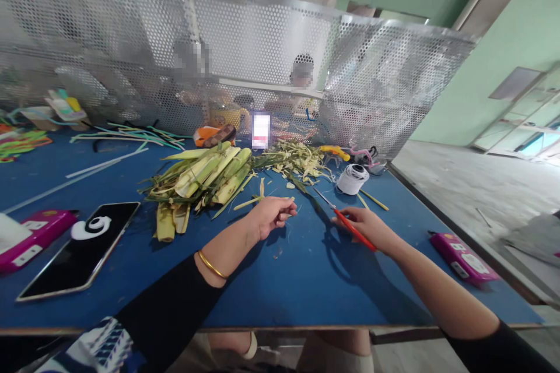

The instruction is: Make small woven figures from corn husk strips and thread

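My left hand (275, 215) is closed above the middle of the blue table, pinching a small pale piece of husk at its fingertips. To its right, my right hand (361, 225) is wrapped round red-handled scissors (356, 232), whose blades point up and left. A pile of green and yellow husks (210, 178) lies left of my left hand. Thin strips cross on the table just beyond that hand. Farther back sits a heap of pale trimmings (297, 160). The white thread spool (350, 182) stands beyond my right hand.
A tablet-like black phone (83, 250) and a magenta case (37, 239) lie at left; another magenta case (464, 259) is at right. A lit phone (261, 130) stands before the perforated metal screen (262, 35). Yellow-handled tool (336, 152) and coloured strips (131, 135) lie behind.
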The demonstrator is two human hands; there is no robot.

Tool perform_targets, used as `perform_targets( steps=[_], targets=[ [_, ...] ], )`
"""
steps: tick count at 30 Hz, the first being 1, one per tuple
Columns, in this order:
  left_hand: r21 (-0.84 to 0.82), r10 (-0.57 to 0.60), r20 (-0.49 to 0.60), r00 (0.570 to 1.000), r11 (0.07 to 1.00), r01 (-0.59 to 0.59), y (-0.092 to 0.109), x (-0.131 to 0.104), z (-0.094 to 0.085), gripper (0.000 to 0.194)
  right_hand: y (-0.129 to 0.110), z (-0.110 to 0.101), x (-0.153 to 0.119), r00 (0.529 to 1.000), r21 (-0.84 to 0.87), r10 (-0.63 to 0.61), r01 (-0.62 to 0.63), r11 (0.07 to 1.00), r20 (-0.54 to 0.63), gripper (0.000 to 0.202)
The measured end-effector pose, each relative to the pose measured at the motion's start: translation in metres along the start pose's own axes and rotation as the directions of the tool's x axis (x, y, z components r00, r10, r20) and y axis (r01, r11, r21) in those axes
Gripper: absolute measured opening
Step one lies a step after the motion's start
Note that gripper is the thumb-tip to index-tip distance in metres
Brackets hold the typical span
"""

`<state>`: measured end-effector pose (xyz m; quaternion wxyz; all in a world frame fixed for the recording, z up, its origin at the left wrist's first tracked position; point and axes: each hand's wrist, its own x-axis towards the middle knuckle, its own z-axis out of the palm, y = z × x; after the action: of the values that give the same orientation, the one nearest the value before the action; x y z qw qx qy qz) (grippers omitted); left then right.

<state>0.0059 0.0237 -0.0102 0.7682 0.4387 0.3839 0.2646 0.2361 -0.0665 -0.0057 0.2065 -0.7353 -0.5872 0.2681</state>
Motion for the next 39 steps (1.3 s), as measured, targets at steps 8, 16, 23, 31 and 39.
perform_targets(
  steps=[8, 16, 23, 31, 39],
  targets=[
    [0.070, 0.028, 0.177, 0.984, 0.997, -0.041, 0.015, -0.012, -0.002, 0.024, 0.014, -0.005, -0.028, 0.991, -0.692, -0.079, -0.019, 0.721, -0.109, 0.033],
    [0.161, 0.045, 0.249, 0.967, 0.983, -0.088, 0.013, -0.019, 0.003, 0.031, -0.051, 0.021, 0.004, 0.944, 0.295, -0.329, 0.311, 0.903, 0.013, 0.045],
    [0.108, 0.055, 0.193, 0.980, 0.991, -0.077, 0.013, -0.016, -0.001, 0.026, -0.057, 0.051, 0.033, 0.957, 0.615, -0.283, 0.184, 0.767, 0.067, 0.021],
    [0.182, 0.110, -0.086, 0.990, 0.979, -0.093, 0.021, -0.018, -0.004, 0.021, -0.045, 0.011, 0.013, 0.854, 0.360, -0.386, 0.257, 0.897, 0.350, 0.006],
    [0.369, 0.394, -0.083, 0.915, 0.866, -0.339, 0.030, -0.035, 0.000, 0.023, -0.035, 0.004, 0.014, 0.875, -0.230, -0.448, 0.481, 0.846, 0.182, 0.016]
  ],
)
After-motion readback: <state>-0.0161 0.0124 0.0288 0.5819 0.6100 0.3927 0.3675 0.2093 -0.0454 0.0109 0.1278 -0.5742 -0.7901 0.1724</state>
